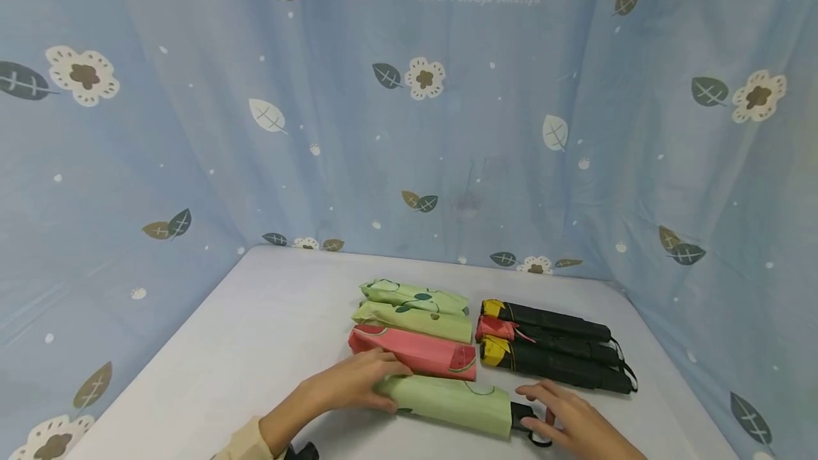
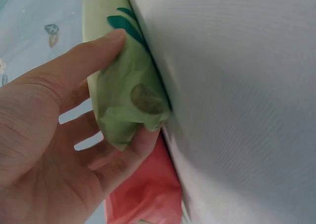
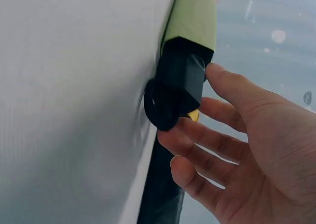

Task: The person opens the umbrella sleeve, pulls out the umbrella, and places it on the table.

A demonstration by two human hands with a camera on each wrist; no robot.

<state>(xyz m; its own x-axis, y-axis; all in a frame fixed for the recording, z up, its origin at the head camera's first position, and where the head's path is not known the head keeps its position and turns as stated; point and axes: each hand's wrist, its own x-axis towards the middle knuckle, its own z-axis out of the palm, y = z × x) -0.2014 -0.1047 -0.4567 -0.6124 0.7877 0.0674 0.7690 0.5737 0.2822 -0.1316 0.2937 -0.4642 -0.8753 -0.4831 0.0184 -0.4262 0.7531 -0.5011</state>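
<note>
A folded umbrella in a light green cover [image 1: 454,404] lies nearest me on the white table, its black handle [image 3: 181,71] and wrist strap pointing right. My left hand [image 1: 348,383] grips its left end, thumb on one side and fingers curled around the other. Beside the handle, my right hand [image 1: 565,417] has its thumb tip at the handle's edge and its fingers loosely bent and spread near the strap [image 3: 160,110]. Just behind this umbrella lies a pink one with a watermelon print [image 1: 418,351].
Two more green umbrellas [image 1: 409,322] lie behind the pink one. To their right are three black umbrellas [image 1: 562,366] with yellow or red ends, side by side. A blue patterned curtain [image 1: 358,133] encloses the back and sides of the white table [image 1: 255,325].
</note>
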